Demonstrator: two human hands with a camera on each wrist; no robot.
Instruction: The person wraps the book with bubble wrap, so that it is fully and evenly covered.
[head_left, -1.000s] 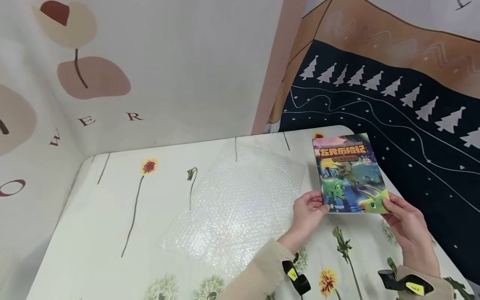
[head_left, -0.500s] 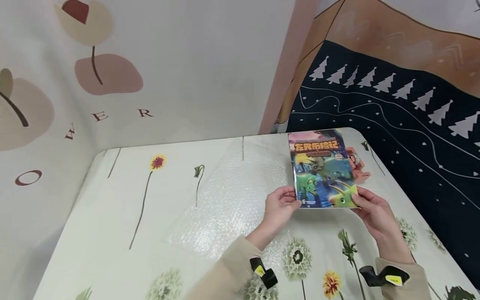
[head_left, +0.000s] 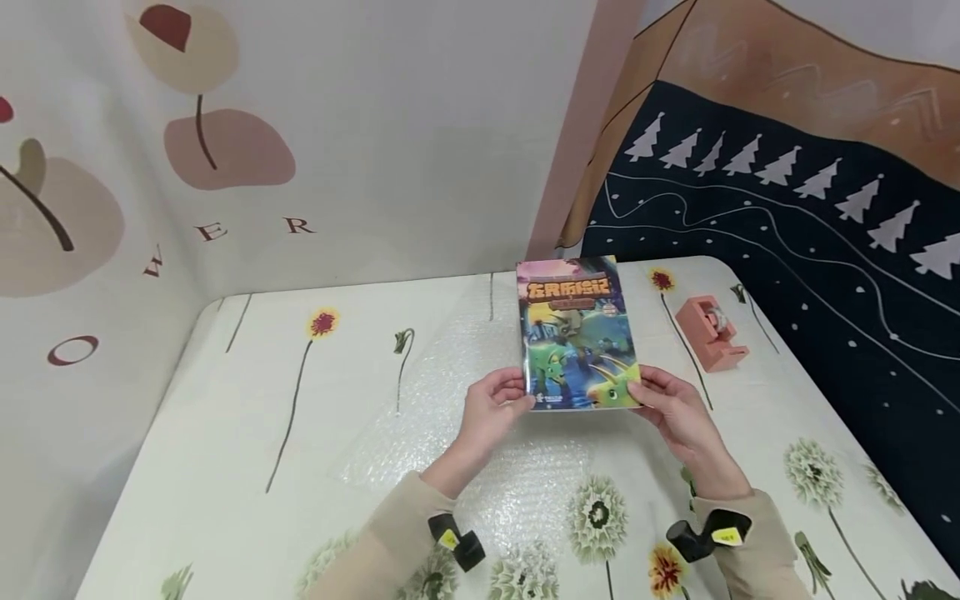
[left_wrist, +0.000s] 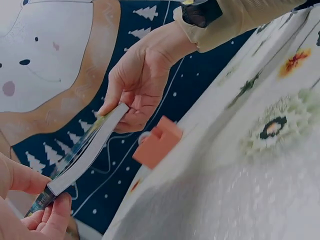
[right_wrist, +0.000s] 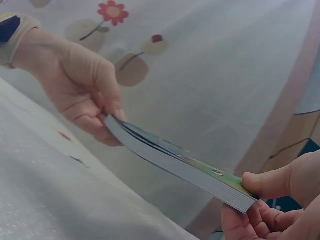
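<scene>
A paperback book (head_left: pixel 577 333) with a colourful dinosaur cover is held face up above the table. My left hand (head_left: pixel 491 412) pinches its near left corner, thumb on top and fingers beneath. At the near right corner my right hand (head_left: pixel 678 417) grips it the same way. Both wrist views show the page edges of the book (right_wrist: pixel 180 167) sagging slightly between the hands, raised off the tabletop. Under the book lies a sheet of clear bubble wrap (head_left: pixel 450 417), partly hidden by the book and my left arm.
A pink tape dispenser (head_left: pixel 711 333) stands at the right of the table, beyond my right hand. The white flower-print tablecloth (head_left: pixel 217 442) covers the table. A pale curtain (head_left: pixel 420 150) hangs behind, and a dark tree-patterned cloth (head_left: pixel 750 217) borders the right side.
Both hands have carried the book leftward, from the table's right side to over the bubble wrap. The tape dispenser, earlier hidden behind the book, now shows fully.
</scene>
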